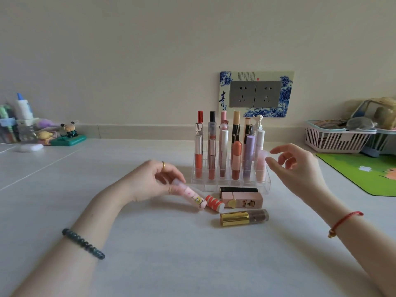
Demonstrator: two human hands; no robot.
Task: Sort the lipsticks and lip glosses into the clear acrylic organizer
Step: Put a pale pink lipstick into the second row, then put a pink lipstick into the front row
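The clear acrylic organizer (264,185) stands at the middle of the white table, with several lipsticks and glosses upright in its rear slots. My left hand (150,179) grips a pink cartoon-printed tube (194,198) by its upper end, tilted, left of the organizer. My right hand (293,163) hovers open beside the organizer's right end, close to a pale pink gloss (261,166) standing there. In front of the organizer lie an orange-and-white striped lipstick (215,203), a black tube (239,189), a pink square lipstick (242,200) and a gold-capped brown gloss (244,217).
A pink basket (334,140) with odds and ends sits at the back right, a green mat (364,174) in front of it. Small figurines (68,133) and bottles crowd the back left. A wall socket (255,94) is behind the organizer.
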